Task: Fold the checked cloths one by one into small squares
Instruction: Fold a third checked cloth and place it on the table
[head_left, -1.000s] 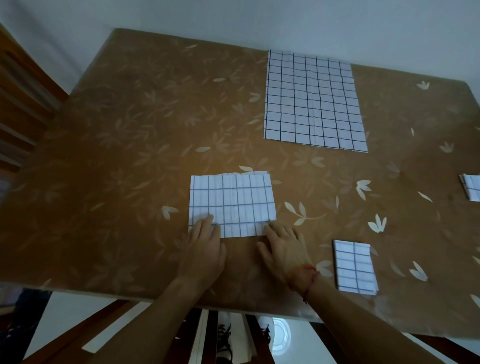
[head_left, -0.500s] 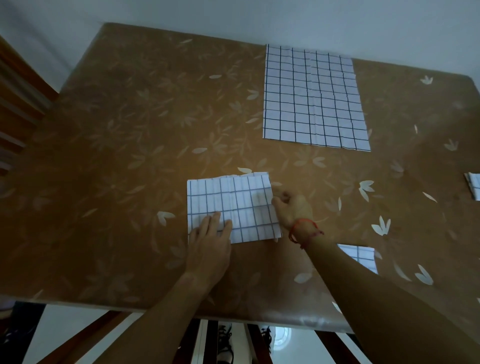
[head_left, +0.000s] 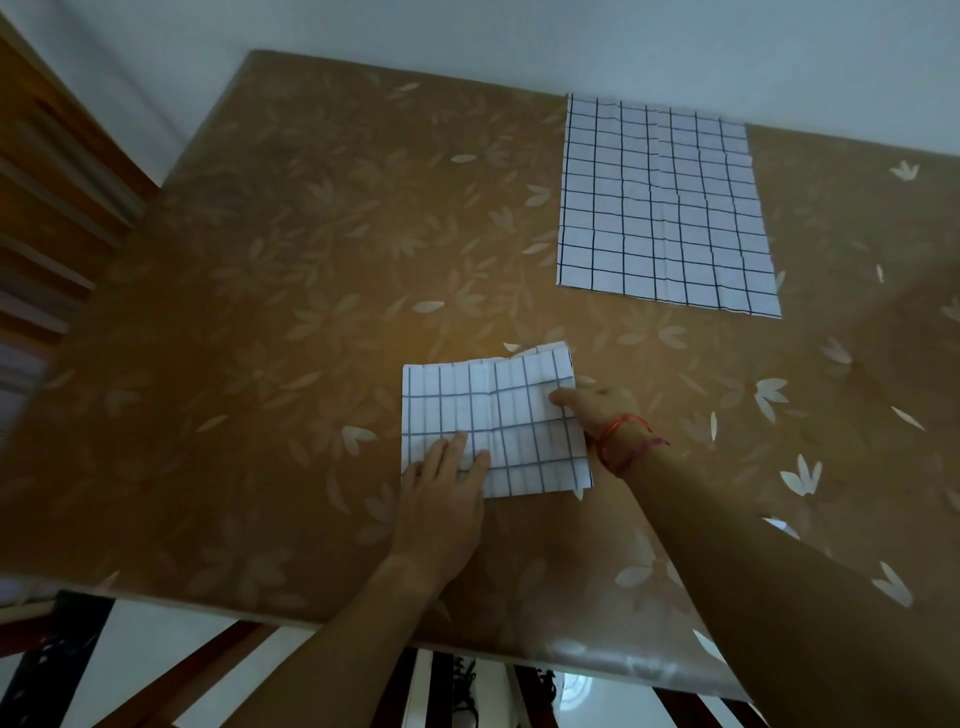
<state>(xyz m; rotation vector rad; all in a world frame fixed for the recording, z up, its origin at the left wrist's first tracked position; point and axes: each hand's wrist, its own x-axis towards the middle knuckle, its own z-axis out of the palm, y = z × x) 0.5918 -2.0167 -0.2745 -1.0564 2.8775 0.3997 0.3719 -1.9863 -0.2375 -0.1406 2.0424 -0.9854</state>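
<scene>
Home interior, likely a dining or living room: a big table under a glossy brown plastic cover printed with pale leaves, set against a plain white wall. Wooden slats or steps at the left, can't tell which; pale floor and dark wooden bars show below the table's near edge. Household linen on top, a folded checked cloth and a flat checked cloth, fits a domestic setting, not a shop or lab.
</scene>
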